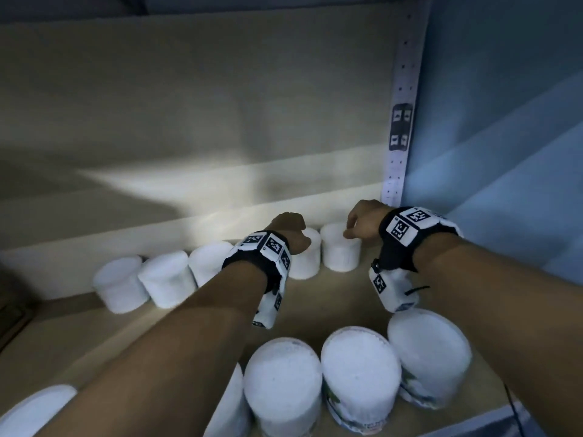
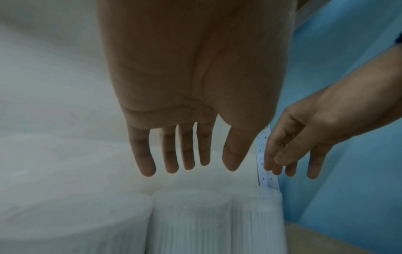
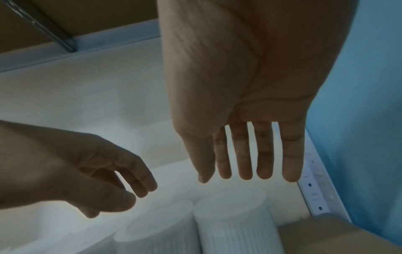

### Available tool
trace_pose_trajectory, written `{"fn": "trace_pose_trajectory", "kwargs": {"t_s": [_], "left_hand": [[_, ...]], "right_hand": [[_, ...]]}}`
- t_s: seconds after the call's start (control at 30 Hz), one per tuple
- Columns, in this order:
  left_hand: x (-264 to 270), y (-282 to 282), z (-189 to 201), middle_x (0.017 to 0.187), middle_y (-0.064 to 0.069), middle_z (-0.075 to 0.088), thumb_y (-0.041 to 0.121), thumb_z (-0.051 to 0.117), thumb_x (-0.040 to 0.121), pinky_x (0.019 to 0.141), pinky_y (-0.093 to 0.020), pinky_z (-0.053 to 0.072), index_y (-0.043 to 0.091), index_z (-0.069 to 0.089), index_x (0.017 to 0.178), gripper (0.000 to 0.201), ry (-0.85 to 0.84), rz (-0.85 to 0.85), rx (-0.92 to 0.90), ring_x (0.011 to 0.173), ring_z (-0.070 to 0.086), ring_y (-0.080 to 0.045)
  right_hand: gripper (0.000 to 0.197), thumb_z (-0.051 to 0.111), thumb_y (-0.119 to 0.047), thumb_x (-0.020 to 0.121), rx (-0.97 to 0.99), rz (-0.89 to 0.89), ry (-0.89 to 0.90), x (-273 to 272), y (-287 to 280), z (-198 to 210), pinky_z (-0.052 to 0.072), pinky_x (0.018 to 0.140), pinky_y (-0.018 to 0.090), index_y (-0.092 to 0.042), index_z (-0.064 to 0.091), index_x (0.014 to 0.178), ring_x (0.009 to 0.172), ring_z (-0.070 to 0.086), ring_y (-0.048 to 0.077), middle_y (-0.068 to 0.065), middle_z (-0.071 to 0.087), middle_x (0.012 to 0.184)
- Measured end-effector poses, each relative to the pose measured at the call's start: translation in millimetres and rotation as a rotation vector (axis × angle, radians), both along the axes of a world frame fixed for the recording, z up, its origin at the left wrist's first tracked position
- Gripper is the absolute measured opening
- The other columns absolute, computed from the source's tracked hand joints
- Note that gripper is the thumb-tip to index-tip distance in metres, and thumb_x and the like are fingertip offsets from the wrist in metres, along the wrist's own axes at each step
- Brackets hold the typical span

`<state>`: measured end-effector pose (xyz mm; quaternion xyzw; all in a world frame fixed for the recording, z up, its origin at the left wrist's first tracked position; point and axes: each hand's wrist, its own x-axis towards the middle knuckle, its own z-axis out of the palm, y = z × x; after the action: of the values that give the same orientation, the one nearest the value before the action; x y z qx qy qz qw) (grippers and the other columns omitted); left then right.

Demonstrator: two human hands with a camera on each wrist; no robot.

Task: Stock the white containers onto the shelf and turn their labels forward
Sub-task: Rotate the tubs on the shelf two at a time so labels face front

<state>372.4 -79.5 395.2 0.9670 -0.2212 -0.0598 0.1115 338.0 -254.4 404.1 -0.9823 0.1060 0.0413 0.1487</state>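
White ribbed containers stand in two rows on the wooden shelf [image 1: 340, 298]. Both my hands hang over the right end of the back row. My left hand [image 1: 288, 228] hovers with straight, spread fingers [image 2: 189, 154] just above one back-row container [image 2: 191, 214] and holds nothing. My right hand [image 1: 362, 220] is likewise empty, its fingers [image 3: 243, 163] straight above the rightmost back container [image 1: 340, 247] [image 3: 234, 214]. Neither hand touches a container. Three front-row containers [image 1: 359, 373] show a strip of green print low on their near sides. No label shows on the back row.
More back-row containers [image 1: 167, 279] run off to the left, and another front one [image 1: 31, 411] sits at the lower left. A perforated white upright [image 1: 399, 121] and a blue wall [image 1: 504, 137] close the right side. Bare shelf board lies between the two rows.
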Motion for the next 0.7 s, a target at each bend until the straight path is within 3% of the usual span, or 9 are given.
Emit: {"fn": "trace_pose_trajectory", "kwargs": {"t_s": [0.1, 0.3, 0.4, 0.53, 0.6, 0.7], "left_hand": [[12.7, -7.9, -3.8, 0.133, -0.013, 0.053, 0.024, 0.052, 0.093, 0.088, -0.031, 0.042, 0.004, 0.053, 0.122, 0.035, -0.029, -0.005, 0.041, 0.123, 0.050, -0.028], [27.0, -15.2, -17.5, 0.131, -0.011, 0.051, 0.032, 0.055, 0.094, 0.098, -0.032, 0.040, 0.004, 0.054, 0.125, 0.042, 0.026, -0.042, 0.139, 0.131, 0.045, -0.027], [29.3, -14.6, -21.0, 0.142, -0.011, 0.044, 0.036, 0.057, 0.092, 0.104, -0.031, 0.037, 0.009, 0.048, 0.136, 0.052, 0.016, -0.051, 0.134, 0.132, 0.042, -0.026], [32.4, -8.9, -22.0, 0.140, -0.007, 0.045, 0.039, 0.061, 0.088, 0.103, -0.030, 0.038, 0.017, 0.052, 0.131, 0.049, 0.014, -0.054, 0.099, 0.130, 0.043, -0.024], [33.8, -7.9, -22.9, 0.139, -0.006, 0.046, 0.040, 0.062, 0.087, 0.101, -0.030, 0.039, 0.018, 0.054, 0.129, 0.048, 0.014, -0.053, 0.083, 0.128, 0.045, -0.024], [32.6, -9.7, -24.0, 0.139, -0.008, 0.044, 0.039, 0.064, 0.086, 0.103, -0.033, 0.041, 0.018, 0.054, 0.128, 0.048, 0.024, -0.030, 0.076, 0.128, 0.045, -0.028]], "right_hand": [[0.042, 0.066, -0.033, 0.087, -0.010, -0.005, 0.017, 13.9, -7.4, -9.3, 0.049, 0.094, 0.031, -0.007, 0.065, 0.120, 0.114, 0.060, 0.027, 0.011, 0.063, 0.125], [0.046, 0.073, -0.040, 0.078, -0.085, 0.039, 0.058, 45.3, -14.9, -31.4, 0.054, 0.092, 0.039, -0.008, 0.066, 0.110, 0.102, 0.065, 0.027, 0.009, 0.068, 0.111], [0.044, 0.077, -0.049, 0.067, -0.185, 0.068, 0.104, 59.3, -15.3, -38.2, 0.057, 0.085, 0.039, -0.016, 0.063, 0.092, 0.091, 0.066, 0.026, 0.004, 0.068, 0.100], [0.054, 0.073, -0.067, 0.042, -0.271, 0.070, 0.182, 91.2, -30.3, -50.3, 0.059, 0.073, 0.039, -0.023, 0.049, 0.063, 0.070, 0.064, 0.019, -0.010, 0.058, 0.069], [0.052, 0.074, -0.064, 0.045, -0.290, 0.078, 0.209, 95.8, -30.6, -54.2, 0.059, 0.074, 0.039, -0.023, 0.045, 0.061, 0.070, 0.064, 0.020, -0.009, 0.055, 0.067], [0.042, 0.074, -0.050, 0.063, -0.313, 0.128, 0.218, 88.2, -19.9, -47.4, 0.058, 0.079, 0.038, -0.022, 0.042, 0.061, 0.076, 0.063, 0.024, -0.004, 0.053, 0.070]]}}
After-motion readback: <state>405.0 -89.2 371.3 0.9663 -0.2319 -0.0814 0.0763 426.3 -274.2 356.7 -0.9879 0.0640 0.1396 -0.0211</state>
